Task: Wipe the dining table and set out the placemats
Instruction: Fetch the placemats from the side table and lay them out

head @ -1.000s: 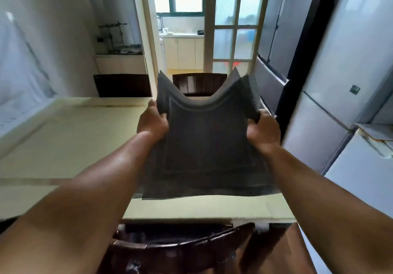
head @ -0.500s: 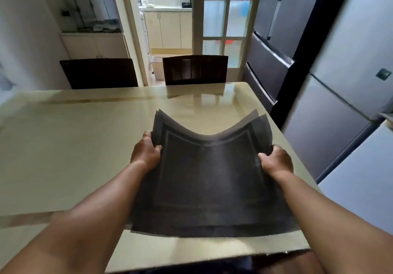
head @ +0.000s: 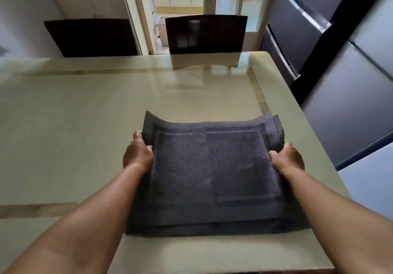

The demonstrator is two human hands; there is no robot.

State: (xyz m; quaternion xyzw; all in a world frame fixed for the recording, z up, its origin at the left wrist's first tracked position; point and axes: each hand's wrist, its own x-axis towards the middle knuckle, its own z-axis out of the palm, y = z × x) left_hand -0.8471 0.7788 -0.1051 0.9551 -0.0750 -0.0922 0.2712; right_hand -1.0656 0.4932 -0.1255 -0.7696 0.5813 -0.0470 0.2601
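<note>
A stack of dark placemats (head: 212,173) is held over the near right part of the counter (head: 85,124), its side edges curled up. Each edge is pinched: left hand (head: 138,156), right hand (head: 287,158). The near edge possibly rests on the counter. Bare surface lies left and beyond.

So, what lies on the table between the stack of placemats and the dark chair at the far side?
In the head view, only bare glossy table lies between the placemats and the chair.
</note>
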